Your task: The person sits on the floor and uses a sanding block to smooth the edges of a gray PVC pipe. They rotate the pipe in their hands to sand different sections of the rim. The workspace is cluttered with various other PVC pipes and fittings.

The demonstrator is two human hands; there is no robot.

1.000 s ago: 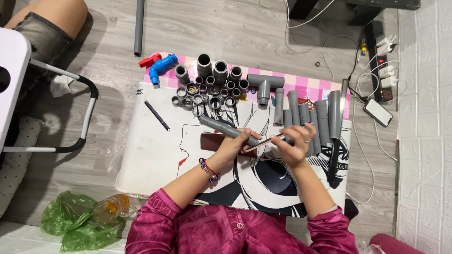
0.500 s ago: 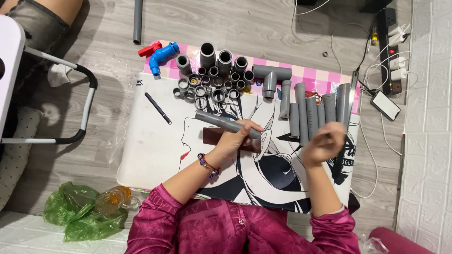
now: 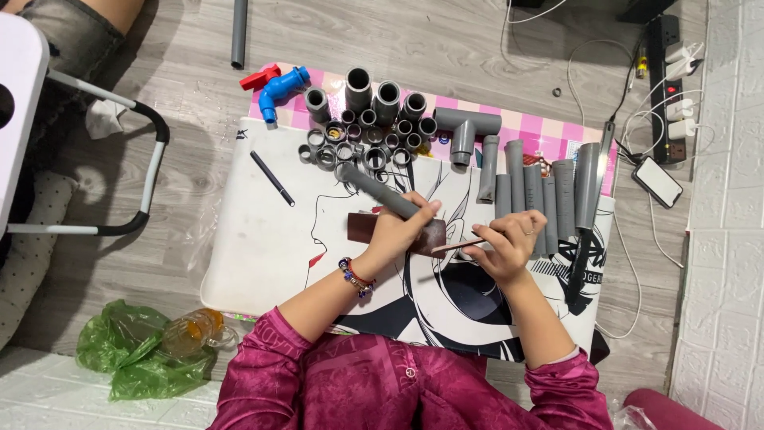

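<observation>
Left hand grips a grey pipe angled up over the brown block on the printed mat, free end clear for working, while right hand pinches a thin stick pointed toward it; spare pipes lined up beside.

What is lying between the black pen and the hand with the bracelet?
In the head view, only bare white mat, with part of a drawn face, lies between the black pen and the left hand. Nothing else sits there.
</observation>
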